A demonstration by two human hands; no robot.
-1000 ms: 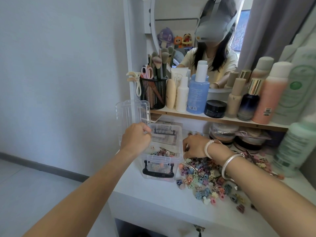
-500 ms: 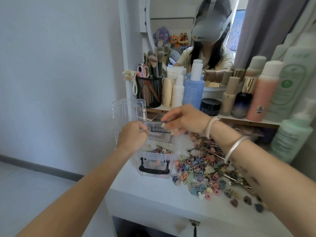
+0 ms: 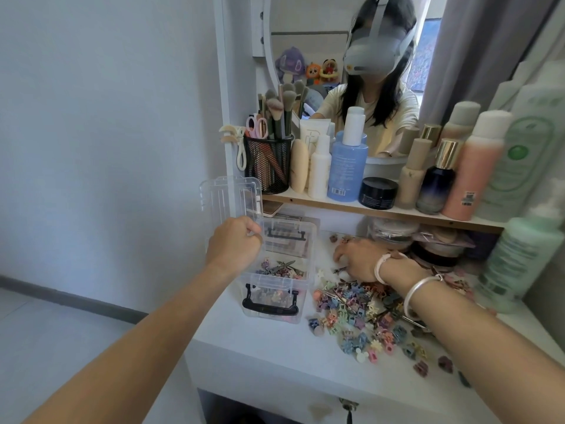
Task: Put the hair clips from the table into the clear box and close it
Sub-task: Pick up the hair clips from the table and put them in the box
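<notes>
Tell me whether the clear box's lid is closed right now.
No. The lid stands upright behind the clear box, whose top is open over the hair clips inside.

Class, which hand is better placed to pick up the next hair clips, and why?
Right. The right hand is down on the table at the hair clips; the left hand holds the clear box.

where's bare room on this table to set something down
Bare: the front strip of the table between the clear box and the near edge, left of the hair clips. Crowded: right of the box, under clips and the right hand; the shelf is packed.
</notes>
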